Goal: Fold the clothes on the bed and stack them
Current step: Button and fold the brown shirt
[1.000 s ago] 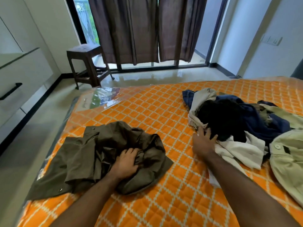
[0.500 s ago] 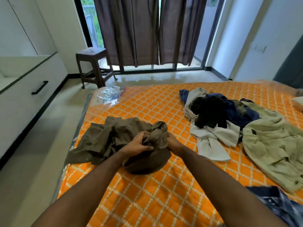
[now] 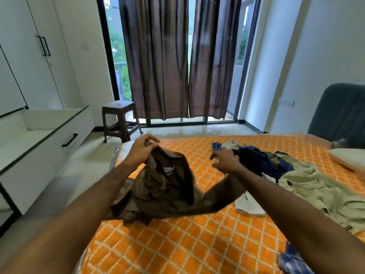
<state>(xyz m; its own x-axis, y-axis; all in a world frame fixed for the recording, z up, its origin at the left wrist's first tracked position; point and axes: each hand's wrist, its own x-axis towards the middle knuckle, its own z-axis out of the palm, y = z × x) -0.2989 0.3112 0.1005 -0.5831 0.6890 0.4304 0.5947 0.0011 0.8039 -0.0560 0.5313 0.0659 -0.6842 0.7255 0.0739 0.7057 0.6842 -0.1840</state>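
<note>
A person's left hand (image 3: 142, 147) pinches the top edge of an olive-brown garment (image 3: 166, 186) and holds it raised above the orange quilted bed (image 3: 177, 246). The cloth hangs below that hand and trails down toward the right forearm, its long axis slanting from upper left to lower right. The right hand (image 3: 224, 160), fingers loosely spread and holding nothing, hovers to the right of the raised edge, nearer the unfolded clothes pile (image 3: 276, 171) beyond it. The free hand looks best placed to catch the garment's opposite corner.

two bare forearms, no sleeves, left hand (image 3: 142, 148) and right hand (image 3: 225, 161) ungloved.
</note>
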